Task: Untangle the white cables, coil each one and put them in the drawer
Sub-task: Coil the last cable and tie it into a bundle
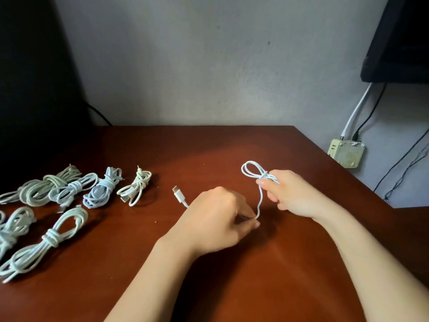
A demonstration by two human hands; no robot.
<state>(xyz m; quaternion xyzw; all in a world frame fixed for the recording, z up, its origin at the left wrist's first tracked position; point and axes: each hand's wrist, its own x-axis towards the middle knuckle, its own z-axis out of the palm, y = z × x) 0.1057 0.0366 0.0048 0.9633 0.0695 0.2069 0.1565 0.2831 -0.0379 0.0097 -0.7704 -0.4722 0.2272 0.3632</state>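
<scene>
A thin white cable [260, 196] runs between both hands above the brown table [232, 287]. My right hand [294, 194] grips a small coiled bundle of it, and a loop [249, 169] sticks out past the thumb. My left hand [218, 221] pinches the loose strand lower down. The cable's plug end [178, 192] pokes out to the left of the left hand. Several coiled and tied white cables [69, 189] lie on the left part of the table. No drawer is in view.
A grey wall stands behind the table. At the right, off the table, a cream box [347, 153] hangs with white and black wires going up to a dark screen [399, 43]. A dark object fills the far left. The table's right edge slants down to the right.
</scene>
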